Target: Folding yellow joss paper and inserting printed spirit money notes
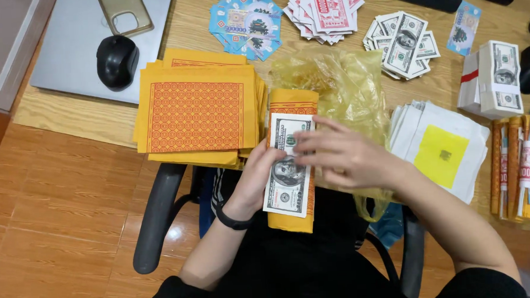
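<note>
**Paper bundle held over the lap**

At the desk's near edge, left hand [255, 180] grasps a folded yellow paper bundle [293, 222] with a green-grey banknote sheet [289, 183] on top. Right hand [343, 158] lies flat across the note, fingers spread, pinching nothing. Crinkled yellow plastic bag [345, 83] lies just behind; patterned orange sheets [197, 113] overhang the edge.

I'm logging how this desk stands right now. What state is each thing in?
left hand: holding the folded bundle
right hand: flat on the grey note
folded bundle: orange paper wrapped round notes
yellow bag: crumpled, open
orange sheets: stacked flat
banded note brick: strapped, untouched
grey fan: fanned out
mouse: idle on the laptop
</note>
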